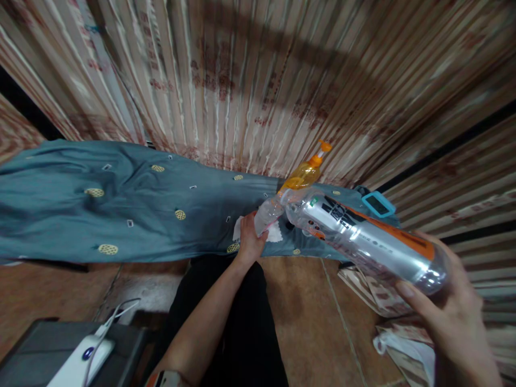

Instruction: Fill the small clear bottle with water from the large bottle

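My left hand (pixel 250 243) is closed round a small clear plastic bottle (pixel 266 216), held low over the cloth-covered surface (pixel 209 209). A white tissue (pixel 276 232) lies beneath it. My right hand (pixel 453 309) grips the base end of a large clear drink bottle (pixel 363 242) with a silver and orange label. That bottle is tilted, its neck pointing left and meeting the small bottle's top; whether liquid flows between them I cannot tell. Just behind the two necks stands an amber pump bottle (pixel 304 174) with an orange pump head, its lower part partly hidden.
A blue-framed device (pixel 378 204) sits at the surface's right end. Pleated curtains (pixel 242 80) hang behind and to the right. At lower left, a white power bank (pixel 86 357) with a cable rests on a grey box (pixel 36 344). A white bag (pixel 407 349) lies at lower right.
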`<state>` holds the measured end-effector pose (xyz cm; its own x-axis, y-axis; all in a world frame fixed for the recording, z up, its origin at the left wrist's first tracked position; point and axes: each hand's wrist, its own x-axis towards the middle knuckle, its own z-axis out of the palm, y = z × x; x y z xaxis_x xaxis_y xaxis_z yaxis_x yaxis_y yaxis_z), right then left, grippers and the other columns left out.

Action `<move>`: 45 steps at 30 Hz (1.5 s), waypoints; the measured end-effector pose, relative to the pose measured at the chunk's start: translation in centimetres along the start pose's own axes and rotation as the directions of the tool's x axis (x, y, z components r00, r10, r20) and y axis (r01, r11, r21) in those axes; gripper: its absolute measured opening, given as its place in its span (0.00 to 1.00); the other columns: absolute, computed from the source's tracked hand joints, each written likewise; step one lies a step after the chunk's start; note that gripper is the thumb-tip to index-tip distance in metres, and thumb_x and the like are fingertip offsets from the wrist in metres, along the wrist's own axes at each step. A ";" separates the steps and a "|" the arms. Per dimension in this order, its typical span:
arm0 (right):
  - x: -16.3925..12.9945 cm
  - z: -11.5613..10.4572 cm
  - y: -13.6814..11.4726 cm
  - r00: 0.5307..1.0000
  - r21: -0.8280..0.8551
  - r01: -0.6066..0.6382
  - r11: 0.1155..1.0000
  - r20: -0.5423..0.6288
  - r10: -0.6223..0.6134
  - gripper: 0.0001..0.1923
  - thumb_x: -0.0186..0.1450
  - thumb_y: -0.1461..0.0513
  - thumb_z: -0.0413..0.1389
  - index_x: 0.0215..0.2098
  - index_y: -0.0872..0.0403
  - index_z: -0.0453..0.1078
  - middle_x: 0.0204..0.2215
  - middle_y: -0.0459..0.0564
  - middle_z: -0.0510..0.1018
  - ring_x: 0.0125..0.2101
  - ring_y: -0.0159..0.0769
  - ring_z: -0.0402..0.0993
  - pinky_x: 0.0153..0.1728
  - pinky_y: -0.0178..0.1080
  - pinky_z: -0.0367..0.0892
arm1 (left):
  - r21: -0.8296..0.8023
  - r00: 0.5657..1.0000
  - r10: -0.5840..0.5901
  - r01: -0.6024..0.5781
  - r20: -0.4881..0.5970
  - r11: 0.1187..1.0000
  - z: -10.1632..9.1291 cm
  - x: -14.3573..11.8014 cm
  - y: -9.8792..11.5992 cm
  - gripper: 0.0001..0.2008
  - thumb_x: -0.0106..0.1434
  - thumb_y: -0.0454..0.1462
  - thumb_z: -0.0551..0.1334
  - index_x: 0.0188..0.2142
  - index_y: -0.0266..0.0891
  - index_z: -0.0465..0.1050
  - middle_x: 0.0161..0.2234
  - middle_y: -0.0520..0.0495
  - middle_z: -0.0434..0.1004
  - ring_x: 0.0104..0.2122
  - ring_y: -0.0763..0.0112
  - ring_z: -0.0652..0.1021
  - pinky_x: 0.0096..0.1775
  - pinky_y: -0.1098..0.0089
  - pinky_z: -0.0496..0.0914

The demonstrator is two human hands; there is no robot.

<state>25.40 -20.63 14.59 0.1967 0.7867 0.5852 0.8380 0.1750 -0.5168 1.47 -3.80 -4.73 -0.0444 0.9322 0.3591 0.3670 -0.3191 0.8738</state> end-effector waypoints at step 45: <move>0.1 -0.2 -0.4 0.999 0.065 -0.046 0.997 -0.010 0.047 0.43 0.51 0.50 0.69 0.64 0.42 0.68 0.51 0.52 0.78 0.48 0.53 0.75 0.48 0.53 0.70 | -0.018 1.000 0.007 -0.007 -0.021 1.000 0.2 -0.1 0.0 0.28 0.52 0.29 0.66 0.53 0.38 0.65 0.49 0.40 0.74 0.50 0.51 0.75 0.54 0.48 0.69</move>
<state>25.18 -20.72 15.02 0.2403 0.7883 0.5665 0.7931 0.1770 -0.5828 1.67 -3.84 -4.85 -0.0614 0.9263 0.3717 0.3504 -0.3287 0.8770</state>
